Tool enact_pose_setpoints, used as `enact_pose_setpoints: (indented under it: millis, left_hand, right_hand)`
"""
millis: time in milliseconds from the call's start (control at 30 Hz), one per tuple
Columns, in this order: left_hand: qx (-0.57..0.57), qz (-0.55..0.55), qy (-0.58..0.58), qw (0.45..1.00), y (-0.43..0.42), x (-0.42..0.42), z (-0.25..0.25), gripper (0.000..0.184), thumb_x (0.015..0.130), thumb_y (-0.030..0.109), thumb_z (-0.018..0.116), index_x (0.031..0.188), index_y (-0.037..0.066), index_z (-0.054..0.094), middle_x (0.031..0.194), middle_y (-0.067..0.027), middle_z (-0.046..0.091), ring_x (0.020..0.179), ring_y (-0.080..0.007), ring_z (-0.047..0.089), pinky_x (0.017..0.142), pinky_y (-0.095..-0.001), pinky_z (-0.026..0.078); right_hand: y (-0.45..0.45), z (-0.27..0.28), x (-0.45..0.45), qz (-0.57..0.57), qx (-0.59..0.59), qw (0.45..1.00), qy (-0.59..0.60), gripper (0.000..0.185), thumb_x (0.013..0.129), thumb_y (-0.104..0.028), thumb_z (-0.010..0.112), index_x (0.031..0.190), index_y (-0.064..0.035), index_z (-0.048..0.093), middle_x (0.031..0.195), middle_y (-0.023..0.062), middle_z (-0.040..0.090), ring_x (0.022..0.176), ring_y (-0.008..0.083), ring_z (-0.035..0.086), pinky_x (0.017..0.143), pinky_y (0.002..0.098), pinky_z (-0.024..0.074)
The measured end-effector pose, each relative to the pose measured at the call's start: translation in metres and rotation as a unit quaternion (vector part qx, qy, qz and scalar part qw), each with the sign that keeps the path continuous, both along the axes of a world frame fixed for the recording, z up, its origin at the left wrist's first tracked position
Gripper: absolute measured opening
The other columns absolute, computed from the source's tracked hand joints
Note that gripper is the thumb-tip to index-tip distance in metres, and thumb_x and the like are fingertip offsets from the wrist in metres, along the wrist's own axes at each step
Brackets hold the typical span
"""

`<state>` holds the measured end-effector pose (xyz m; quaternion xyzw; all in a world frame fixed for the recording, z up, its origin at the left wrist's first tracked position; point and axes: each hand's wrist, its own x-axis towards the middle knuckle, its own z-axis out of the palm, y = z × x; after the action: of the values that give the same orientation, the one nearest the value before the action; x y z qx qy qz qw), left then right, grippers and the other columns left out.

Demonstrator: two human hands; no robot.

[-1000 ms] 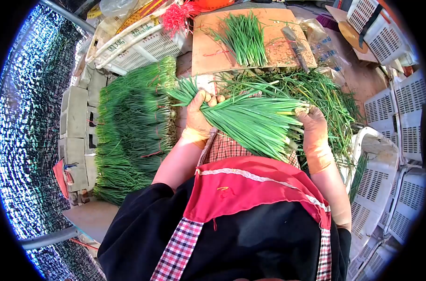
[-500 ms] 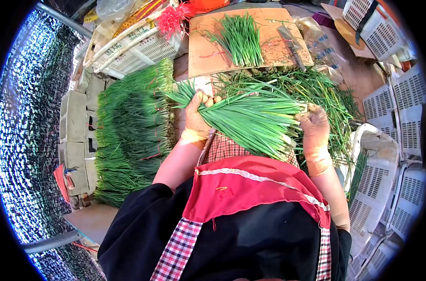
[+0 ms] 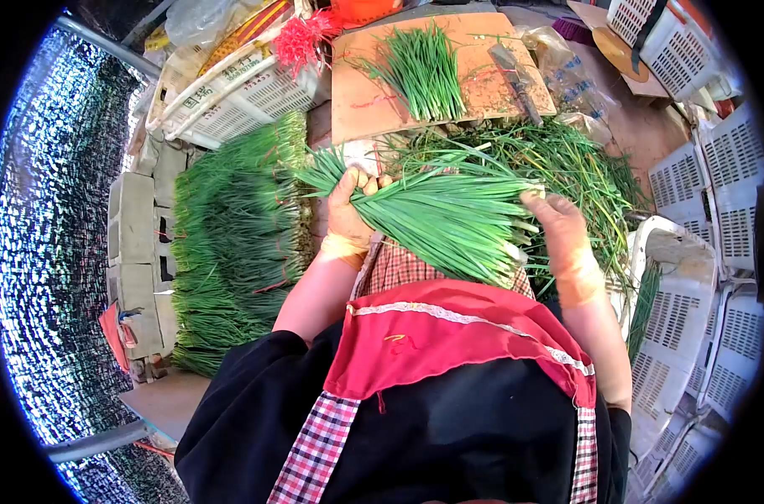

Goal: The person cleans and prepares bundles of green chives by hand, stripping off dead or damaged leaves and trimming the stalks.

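A fanned bunch of garlic chives [image 3: 449, 214] lies across the space in front of my apron, leaf tips to the left and pale stalk ends to the right. My left hand [image 3: 351, 206] is wrapped round the bunch near its leafy end. At the pale ends, my right hand [image 3: 560, 225] has its thumb and fingers closed on the edge of the stalks; the exact hold is partly hidden. Behind and to the right of the bunch is a loose heap of green leaves [image 3: 567, 160]. Tied bundles of chives [image 3: 239, 210] are stacked at the left.
A wooden board [image 3: 361, 101] ahead carries a smaller bunch of chives [image 3: 424, 71] and a knife [image 3: 515, 80]. White plastic crates [image 3: 676, 328] stand at the right, another crate [image 3: 239, 97] at the back left. Grey blocks [image 3: 134, 218] line the left side, beside netting.
My right hand has shifted slightly right and down at the stalk ends and turned a little. My left hand keeps its grip on the bunch, nearly still.
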<state>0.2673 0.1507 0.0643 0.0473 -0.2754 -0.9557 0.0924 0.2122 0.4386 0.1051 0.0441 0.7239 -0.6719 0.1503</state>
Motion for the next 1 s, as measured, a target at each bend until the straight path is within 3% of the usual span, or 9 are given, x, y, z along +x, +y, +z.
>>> enact_pose_setpoints:
  millis: [333,467,533,600,667,733,767,900,1000]
  left_hand:
    - [0.006,0.002,0.005,1.0,-0.002,-0.002,-0.006,0.029,0.083,0.032,0.057,0.068,0.013,0.041,0.065,0.0017,0.041,0.078,-0.0212,0.045,0.081,-0.0393,0.039]
    - [-0.002,-0.004,0.014,1.0,-0.005,-0.001,-0.007,0.028,0.083,0.031,0.057,0.068,0.014,0.041,0.065,0.0021,0.04,0.078,-0.0208,0.045,0.081,-0.0397,0.04]
    - [0.01,0.004,0.001,1.0,-0.002,-0.002,-0.003,0.028,0.083,0.032,0.057,0.068,0.014,0.04,0.065,0.002,0.041,0.077,-0.0207,0.045,0.081,-0.0394,0.04]
    - [0.005,0.006,0.009,1.0,-0.003,-0.002,-0.007,0.029,0.083,0.031,0.056,0.067,0.014,0.04,0.064,0.0016,0.041,0.077,-0.021,0.046,0.08,-0.0395,0.04]
    - [-0.001,-0.018,0.036,0.999,-0.006,-0.003,-0.009,0.03,0.083,0.032,0.056,0.066,0.013,0.04,0.064,0.0014,0.042,0.077,-0.0216,0.046,0.08,-0.0396,0.04]
    - [-0.016,0.014,-0.006,1.0,-0.003,-0.001,-0.003,0.031,0.083,0.032,0.057,0.065,0.013,0.04,0.064,0.0013,0.042,0.076,-0.0217,0.045,0.079,-0.0397,0.04]
    - [-0.018,0.013,-0.006,1.0,-0.004,-0.001,-0.004,0.031,0.083,0.032,0.057,0.065,0.013,0.04,0.064,0.0013,0.042,0.076,-0.0217,0.045,0.079,-0.0397,0.04]
    - [-0.019,0.008,0.01,1.0,-0.003,-0.001,-0.006,0.032,0.082,0.033,0.057,0.064,0.013,0.04,0.064,0.0013,0.041,0.075,-0.021,0.044,0.079,-0.0393,0.039]
    - [-0.021,0.009,0.024,0.999,-0.001,-0.002,0.005,0.031,0.082,0.032,0.057,0.064,0.013,0.04,0.064,0.0014,0.041,0.074,-0.0199,0.043,0.081,-0.0397,0.039]
  right_hand:
    - [0.025,-0.012,-0.007,-0.153,-0.067,0.981,0.094,0.002,0.074,-0.007,0.062,0.074,-0.0067,0.06,0.075,-0.0006,0.057,0.07,0.0089,0.048,0.068,0.0221,0.0379]
    - [0.154,-0.041,-0.042,-0.253,0.158,0.945,0.133,0.017,0.076,-0.012,0.059,0.085,0.003,0.061,0.08,0.005,0.063,0.071,0.0132,0.055,0.065,0.0257,0.0426]
    - [0.168,-0.022,-0.04,-0.224,0.609,0.754,0.103,0.026,0.075,-0.014,0.059,0.093,0.0045,0.06,0.086,0.0125,0.064,0.081,0.0253,0.059,0.074,0.0365,0.0446]
    - [0.156,-0.026,-0.032,-0.262,0.622,0.729,0.116,0.028,0.074,-0.014,0.061,0.096,0.0031,0.06,0.092,0.0168,0.063,0.093,0.0334,0.057,0.082,0.0441,0.0414]
    - [0.139,-0.041,-0.033,-0.219,0.613,0.638,0.412,0.033,0.078,-0.022,0.062,0.103,-0.0002,0.059,0.081,0.0122,0.064,0.078,0.029,0.06,0.074,0.033,0.046]
    - [0.063,0.01,-0.009,-0.062,0.35,0.92,0.167,0.028,0.082,-0.024,0.062,0.095,0.0004,0.06,0.073,0.0054,0.062,0.067,0.0171,0.057,0.065,0.0263,0.0456]
    - [0.033,0.012,-0.001,-0.052,0.214,0.971,0.096,0.024,0.083,-0.025,0.062,0.087,-0.0013,0.06,0.07,0.0027,0.059,0.063,0.0116,0.053,0.061,0.0233,0.0423]
    - [0.002,0.001,-0.003,0.05,0.008,0.998,0.031,0.02,0.083,-0.023,0.062,0.073,-0.005,0.06,0.066,-0.0004,0.058,0.056,0.0027,0.045,0.052,0.0182,0.0345]
    - [0.031,-0.003,-0.002,-0.017,0.117,0.991,0.058,0.014,0.081,-0.017,0.062,0.077,-0.0045,0.062,0.069,0.0005,0.059,0.058,0.011,0.05,0.056,0.0239,0.0397]
